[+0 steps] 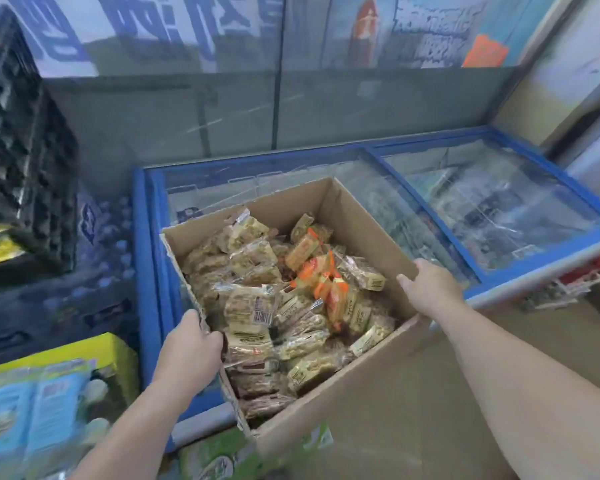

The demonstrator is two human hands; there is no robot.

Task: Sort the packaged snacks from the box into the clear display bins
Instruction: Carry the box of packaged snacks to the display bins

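Head view: one chest freezer [534,258] with a blue frame fills the middle of the scene, topped by two sliding glass lids, the left lid [388,202] and the right lid [499,202]. To its left stands one stack of black plastic crates [18,168]; how many are in the stack cannot be told.

One open cardboard box [343,403] sits across the left lid, its near end reaching past the freezer's front edge toward the person. Whether it rests there fully or is partly lifted cannot be told. Faint clear panels show behind the box, too dim to count.

One yellow carton [111,355] lies low on the left, and one green carton [215,459] shows under the box's near corner.

Two bare hands hold the box. The left hand [187,344] grips the rim of the left wall, fingers curled over it. The right hand [426,282] grips the rim of the right wall, thumb on the inner side.

The packaged snacks [250,306] lie loose inside the box, piled in a jumble, far too many to count. Most are small clear wrappers holding pale tan or brown blocks, several with printed labels and barcodes. A small cluster of orange-wrapped packs [321,271] lies near the middle of the heap
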